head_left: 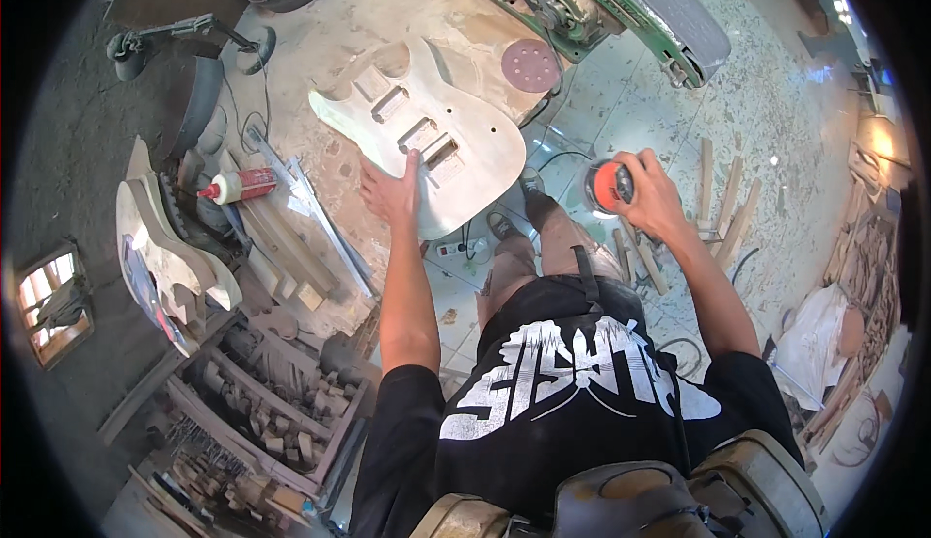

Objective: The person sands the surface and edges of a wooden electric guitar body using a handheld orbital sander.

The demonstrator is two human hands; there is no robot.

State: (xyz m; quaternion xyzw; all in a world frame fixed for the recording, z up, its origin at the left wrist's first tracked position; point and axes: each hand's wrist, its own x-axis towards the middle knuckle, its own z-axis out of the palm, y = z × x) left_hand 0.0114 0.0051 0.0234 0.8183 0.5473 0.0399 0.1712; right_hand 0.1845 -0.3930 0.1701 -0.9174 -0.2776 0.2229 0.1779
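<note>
A pale wooden electric guitar body (pixel 475 165) with routed cavities and two small dark holes lies at the edge of the dusty workbench (pixel 335 165), its rounded end reaching past the edge. My left hand (pixel 391 189) grips its near edge, thumb on the top face and fingers along the side. Off to the right, my right hand (pixel 648 197) is wrapped round an orange-red palm sander (pixel 608 186), held in the air apart from the guitar body. The sander's pad is partly blurred. A round, dark red sanding disc (pixel 529 65) with holes rests on the bench beyond the body.
A green belt sander (pixel 630 5) stands at the far side. Left on the bench are a glue bottle (pixel 238 186), long wood strips (pixel 286 237) and a lamp (pixel 184 36). Stacked guitar bodies (pixel 170 237) sit farther left. Offcuts (pixel 737 213) lie on the tiled floor; a power strip (pixel 451 248) is below.
</note>
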